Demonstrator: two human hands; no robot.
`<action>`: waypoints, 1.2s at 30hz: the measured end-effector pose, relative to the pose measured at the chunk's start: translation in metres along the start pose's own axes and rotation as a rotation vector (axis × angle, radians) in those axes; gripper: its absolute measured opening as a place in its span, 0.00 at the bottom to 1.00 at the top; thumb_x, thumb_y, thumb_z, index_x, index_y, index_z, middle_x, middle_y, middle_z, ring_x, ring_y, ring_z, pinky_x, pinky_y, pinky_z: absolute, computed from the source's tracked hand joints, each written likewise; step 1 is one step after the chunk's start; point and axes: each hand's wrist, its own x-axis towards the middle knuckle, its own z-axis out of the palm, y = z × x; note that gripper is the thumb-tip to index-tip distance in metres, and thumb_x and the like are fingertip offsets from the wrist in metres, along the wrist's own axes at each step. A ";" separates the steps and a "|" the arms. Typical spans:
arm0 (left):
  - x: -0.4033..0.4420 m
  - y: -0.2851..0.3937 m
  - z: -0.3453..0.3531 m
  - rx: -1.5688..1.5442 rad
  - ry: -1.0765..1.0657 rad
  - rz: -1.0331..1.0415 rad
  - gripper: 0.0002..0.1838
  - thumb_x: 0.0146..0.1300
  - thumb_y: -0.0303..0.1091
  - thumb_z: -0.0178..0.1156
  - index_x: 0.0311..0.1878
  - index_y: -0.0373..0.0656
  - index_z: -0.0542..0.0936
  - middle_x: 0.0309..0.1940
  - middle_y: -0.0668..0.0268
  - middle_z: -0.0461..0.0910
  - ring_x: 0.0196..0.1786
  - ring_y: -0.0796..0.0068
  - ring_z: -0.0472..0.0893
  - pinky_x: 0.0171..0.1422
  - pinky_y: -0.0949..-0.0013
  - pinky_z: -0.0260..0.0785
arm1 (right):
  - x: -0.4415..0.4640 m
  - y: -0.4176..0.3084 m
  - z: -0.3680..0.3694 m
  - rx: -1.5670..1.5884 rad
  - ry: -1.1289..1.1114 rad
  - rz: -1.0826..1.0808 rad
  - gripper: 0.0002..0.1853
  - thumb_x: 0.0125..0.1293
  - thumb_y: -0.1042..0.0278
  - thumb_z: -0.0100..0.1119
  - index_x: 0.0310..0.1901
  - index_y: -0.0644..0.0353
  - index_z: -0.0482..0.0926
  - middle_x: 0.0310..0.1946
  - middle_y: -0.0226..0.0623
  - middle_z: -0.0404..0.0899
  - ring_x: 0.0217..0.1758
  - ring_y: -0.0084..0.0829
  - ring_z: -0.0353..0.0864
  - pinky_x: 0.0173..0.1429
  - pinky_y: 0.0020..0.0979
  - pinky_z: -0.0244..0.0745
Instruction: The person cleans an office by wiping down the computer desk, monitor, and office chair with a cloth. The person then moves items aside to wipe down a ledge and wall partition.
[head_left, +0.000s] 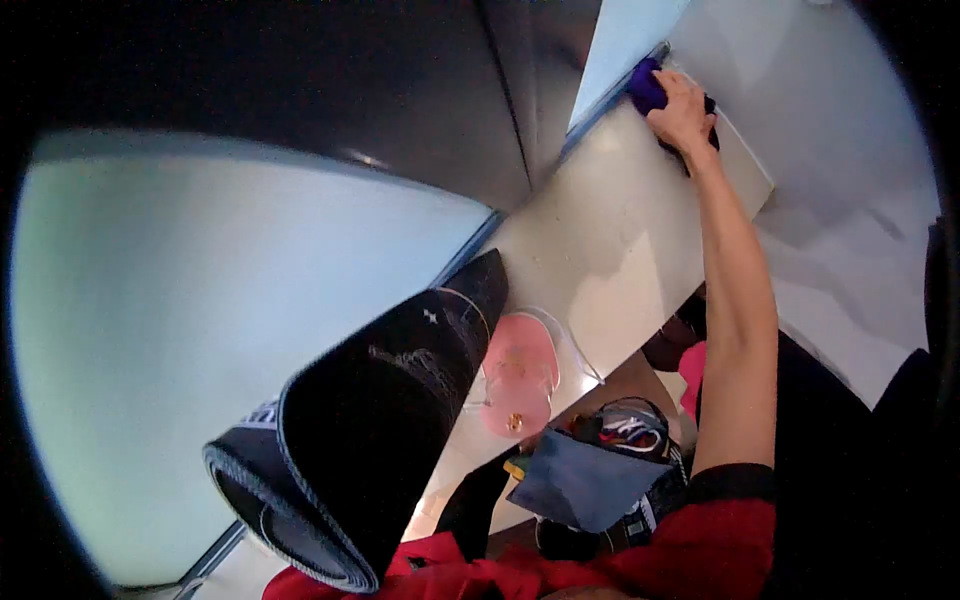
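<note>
Running along the glass (pixel 250 300), the counter (pixel 590 220) stretches from the mat (pixel 390 400) to its far end, where the right hand (pixel 683 108) grips the cloth (pixel 647 90), fingers curled over it; the nearly straight arm (pixel 738 270) lies outside the front edge (pixel 645 342). The left hand is out of view.

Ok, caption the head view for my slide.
Right hand on a bunched purple cloth at the far end of a pale surface, beyond a curled dark mat.
</note>
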 end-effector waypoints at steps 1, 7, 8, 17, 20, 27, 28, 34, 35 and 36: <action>0.002 -0.001 0.001 0.006 -0.001 0.002 0.14 0.69 0.33 0.47 0.51 0.39 0.78 0.43 0.51 0.81 0.42 0.46 0.77 0.53 0.59 0.69 | -0.009 0.002 0.009 0.021 0.007 -0.126 0.38 0.48 0.65 0.58 0.66 0.38 0.68 0.70 0.22 0.60 0.73 0.43 0.55 0.66 0.69 0.54; 0.021 -0.007 0.012 0.036 0.001 0.033 0.14 0.69 0.33 0.48 0.51 0.39 0.78 0.43 0.50 0.81 0.42 0.44 0.77 0.52 0.57 0.70 | -0.108 -0.027 0.020 0.171 -0.037 -0.542 0.37 0.40 0.78 0.60 0.58 0.41 0.75 0.63 0.21 0.69 0.68 0.35 0.62 0.60 0.54 0.63; 0.026 -0.009 0.015 0.050 0.004 0.039 0.14 0.69 0.33 0.48 0.51 0.39 0.78 0.42 0.50 0.81 0.42 0.44 0.77 0.52 0.57 0.70 | -0.127 -0.036 0.019 0.160 -0.084 -0.566 0.36 0.40 0.79 0.60 0.57 0.42 0.76 0.63 0.21 0.69 0.68 0.35 0.63 0.59 0.53 0.64; 0.029 0.042 -0.068 -0.494 -0.146 -0.031 0.27 0.62 0.38 0.57 0.64 0.38 0.68 0.62 0.47 0.68 0.59 0.51 0.72 0.62 0.58 0.65 | -0.184 -0.052 -0.006 0.396 -0.231 -0.768 0.35 0.39 0.81 0.58 0.54 0.41 0.79 0.60 0.25 0.73 0.67 0.37 0.64 0.56 0.53 0.65; -0.031 0.060 -0.072 -0.759 -0.167 -0.027 0.52 0.51 0.45 0.67 0.74 0.46 0.48 0.74 0.52 0.49 0.71 0.51 0.60 0.67 0.51 0.59 | -0.213 -0.085 0.007 0.170 -0.169 -0.802 0.34 0.40 0.82 0.58 0.53 0.41 0.79 0.62 0.24 0.70 0.68 0.37 0.63 0.55 0.52 0.68; -0.063 0.160 -0.082 -1.287 -0.103 -0.260 0.69 0.39 0.51 0.78 0.76 0.51 0.38 0.75 0.55 0.43 0.74 0.50 0.54 0.66 0.45 0.60 | -0.200 -0.078 -0.006 -0.021 -0.362 -0.824 0.31 0.39 0.77 0.64 0.50 0.42 0.80 0.61 0.26 0.70 0.65 0.43 0.65 0.55 0.49 0.71; -0.060 0.166 -0.079 -1.348 -0.101 -0.364 0.69 0.38 0.51 0.79 0.75 0.51 0.39 0.75 0.55 0.44 0.75 0.50 0.54 0.65 0.45 0.61 | -0.197 -0.079 -0.008 0.081 -0.405 -0.777 0.30 0.39 0.78 0.64 0.50 0.43 0.80 0.61 0.27 0.71 0.64 0.44 0.65 0.56 0.48 0.72; -0.047 0.175 -0.059 -1.390 -0.053 -0.430 0.66 0.43 0.44 0.75 0.76 0.57 0.35 0.73 0.56 0.49 0.73 0.55 0.56 0.66 0.53 0.65 | -0.218 -0.103 0.014 -0.027 -0.143 -0.722 0.37 0.41 0.76 0.63 0.60 0.41 0.73 0.61 0.26 0.70 0.65 0.44 0.65 0.55 0.52 0.69; -0.044 0.176 -0.058 -1.407 -0.040 -0.427 0.65 0.44 0.45 0.75 0.76 0.57 0.36 0.72 0.56 0.51 0.73 0.55 0.57 0.66 0.53 0.65 | -0.219 -0.102 0.015 -0.047 -0.183 -0.727 0.36 0.42 0.75 0.63 0.59 0.41 0.74 0.62 0.25 0.69 0.65 0.43 0.64 0.53 0.54 0.69; -0.042 0.178 -0.058 -1.426 -0.023 -0.424 0.64 0.46 0.45 0.75 0.76 0.56 0.36 0.70 0.55 0.53 0.72 0.55 0.58 0.66 0.53 0.65 | -0.218 -0.102 0.014 -0.068 -0.223 -0.735 0.35 0.42 0.75 0.63 0.58 0.41 0.75 0.64 0.24 0.68 0.65 0.41 0.64 0.52 0.55 0.68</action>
